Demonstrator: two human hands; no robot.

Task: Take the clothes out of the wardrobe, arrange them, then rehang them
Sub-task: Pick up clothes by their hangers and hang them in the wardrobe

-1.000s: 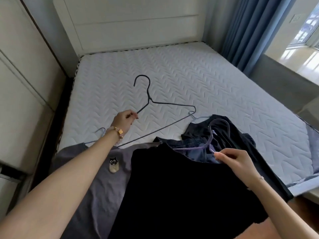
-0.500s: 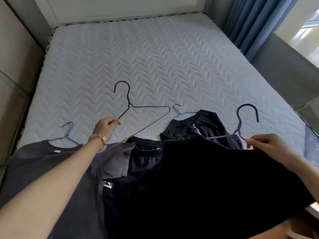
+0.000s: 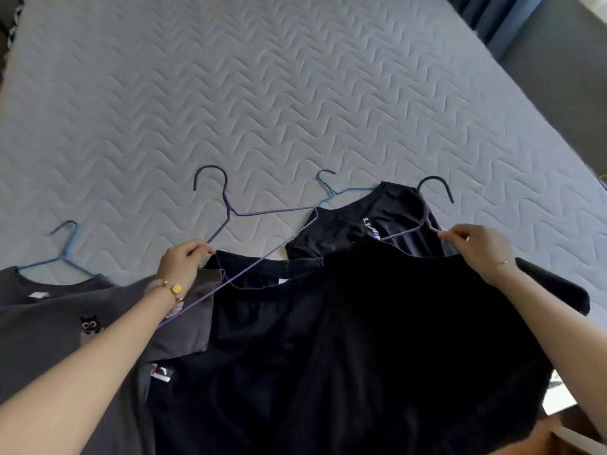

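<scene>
My left hand [image 3: 182, 262] pinches the arm of a bare dark wire hanger [image 3: 226, 208] that lies on the mattress. My right hand [image 3: 476, 247] pinches a second dark hanger [image 3: 430, 205] together with the top edge of a black garment [image 3: 377, 339], which spreads across the near bed edge. Beneath it lie dark shorts with an elastic waistband [image 3: 272, 267] and a black top with white lettering [image 3: 354, 231] on a blue hanger [image 3: 331, 190]. At the left a grey T-shirt with an owl patch [image 3: 59, 326] sits on another blue hanger [image 3: 64, 254].
The quilted grey-white mattress [image 3: 262, 93] stretches away from the clothes. A blue curtain [image 3: 489, 18] and a grey wall panel [image 3: 565, 77] stand at the upper right. Wooden floor [image 3: 542, 441] shows at the lower right.
The camera tilted down and closer to the bed. My right hand moved right and drew the black garment with its hanger out wide; my left hand kept its pinch on the bare hanger.
</scene>
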